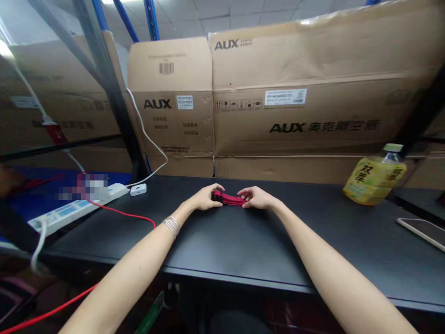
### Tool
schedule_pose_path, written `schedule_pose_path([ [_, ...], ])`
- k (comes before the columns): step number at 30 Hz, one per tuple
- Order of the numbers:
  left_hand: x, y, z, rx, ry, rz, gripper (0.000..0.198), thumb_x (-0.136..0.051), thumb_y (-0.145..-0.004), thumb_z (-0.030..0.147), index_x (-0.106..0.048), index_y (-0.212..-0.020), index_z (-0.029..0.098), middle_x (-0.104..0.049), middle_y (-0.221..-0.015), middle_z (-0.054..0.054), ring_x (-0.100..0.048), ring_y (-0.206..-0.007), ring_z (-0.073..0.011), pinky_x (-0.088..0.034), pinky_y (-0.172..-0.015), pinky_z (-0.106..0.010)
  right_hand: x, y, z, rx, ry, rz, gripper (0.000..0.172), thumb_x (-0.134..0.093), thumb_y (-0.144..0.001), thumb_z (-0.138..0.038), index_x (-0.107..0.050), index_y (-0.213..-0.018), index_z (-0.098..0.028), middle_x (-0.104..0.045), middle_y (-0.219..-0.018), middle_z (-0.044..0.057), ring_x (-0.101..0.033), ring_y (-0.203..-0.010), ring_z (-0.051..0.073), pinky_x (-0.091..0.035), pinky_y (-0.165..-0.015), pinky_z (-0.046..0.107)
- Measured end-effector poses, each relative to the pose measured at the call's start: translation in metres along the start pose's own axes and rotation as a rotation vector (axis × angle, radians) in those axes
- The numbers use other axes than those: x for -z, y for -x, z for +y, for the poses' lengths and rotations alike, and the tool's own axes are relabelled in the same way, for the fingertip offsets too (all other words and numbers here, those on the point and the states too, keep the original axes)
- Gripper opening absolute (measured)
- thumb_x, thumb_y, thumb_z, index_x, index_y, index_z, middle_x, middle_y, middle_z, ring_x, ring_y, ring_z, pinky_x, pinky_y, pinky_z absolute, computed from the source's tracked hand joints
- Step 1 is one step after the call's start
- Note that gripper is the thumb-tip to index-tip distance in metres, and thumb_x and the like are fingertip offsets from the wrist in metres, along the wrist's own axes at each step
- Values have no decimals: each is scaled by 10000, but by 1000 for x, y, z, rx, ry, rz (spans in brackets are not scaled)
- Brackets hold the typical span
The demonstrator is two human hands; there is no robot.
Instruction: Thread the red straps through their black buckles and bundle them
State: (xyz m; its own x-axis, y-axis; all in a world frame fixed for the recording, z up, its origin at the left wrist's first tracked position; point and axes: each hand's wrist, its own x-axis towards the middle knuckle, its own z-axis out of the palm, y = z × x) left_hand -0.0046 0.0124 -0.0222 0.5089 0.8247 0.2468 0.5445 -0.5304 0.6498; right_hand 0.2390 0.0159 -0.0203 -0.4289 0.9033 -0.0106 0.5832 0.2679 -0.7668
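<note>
A small folded bundle of dark red straps [233, 199], with black parts at its left end, lies on the black tabletop [239, 250]. My left hand [207, 197] has its thumb and fingers closed round the black left end. At the right end, the fingertips of my right hand [256, 198] pinch the red layers. Both arms reach forward over the table's front edge, and a silvery bracelet [171, 226] circles the left wrist.
Large AUX cartons [243, 134] stand behind the table. To the left are a white power strip [59, 215], a white adapter [138, 189] and a red cable [128, 214]. A yellow-labelled bottle [373, 178] and a phone [426, 231] are at the right.
</note>
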Motion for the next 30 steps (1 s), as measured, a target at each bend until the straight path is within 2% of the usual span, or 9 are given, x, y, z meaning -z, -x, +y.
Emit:
schedule_pose_path([
  [7,-1,-2,-3,-18,-19,20,540,-740,-582,285,-550,-1075,173,-574,-828,-17,-521,-727,-157,-413,-676,-258,-1,-1,1,1,15,12,500,-670,-590,-75,-612,-1086,-90,-629,-835,41,-557,-717,119,-438,-669,211],
  [13,-3,-1,-1,-16,-107,41,573,-734,-581,435,-560,-1065,183,-573,-814,-14,-514,-704,-154,-396,-638,-248,-5,-2,-1,2,70,13,418,-673,-610,-102,-640,-1027,-100,-634,-770,29,-559,-695,127,-435,-651,219],
  [16,-4,-1,3,-11,-155,59,534,-726,-588,451,-579,-1031,189,-586,-818,-16,-526,-721,-161,-397,-654,-252,-6,-3,-1,5,66,10,364,-655,-627,-89,-651,-990,-106,-635,-760,28,-562,-697,127,-435,-658,218],
  [22,-4,-1,5,-19,-165,56,475,-715,-603,427,-592,-995,188,-594,-807,-10,-535,-726,-162,-404,-675,-257,-8,-4,1,-30,13,77,620,-669,-629,-80,-504,-1227,-72,-619,-849,48,-561,-704,119,-440,-680,220],
  [30,-1,-1,4,0,-82,20,527,-760,-543,415,-593,-979,169,-568,-759,2,-493,-651,-128,-375,-585,-223,-7,-3,0,-55,-82,91,592,-641,-638,-44,-516,-1214,-95,-618,-888,47,-568,-726,110,-444,-696,205],
])
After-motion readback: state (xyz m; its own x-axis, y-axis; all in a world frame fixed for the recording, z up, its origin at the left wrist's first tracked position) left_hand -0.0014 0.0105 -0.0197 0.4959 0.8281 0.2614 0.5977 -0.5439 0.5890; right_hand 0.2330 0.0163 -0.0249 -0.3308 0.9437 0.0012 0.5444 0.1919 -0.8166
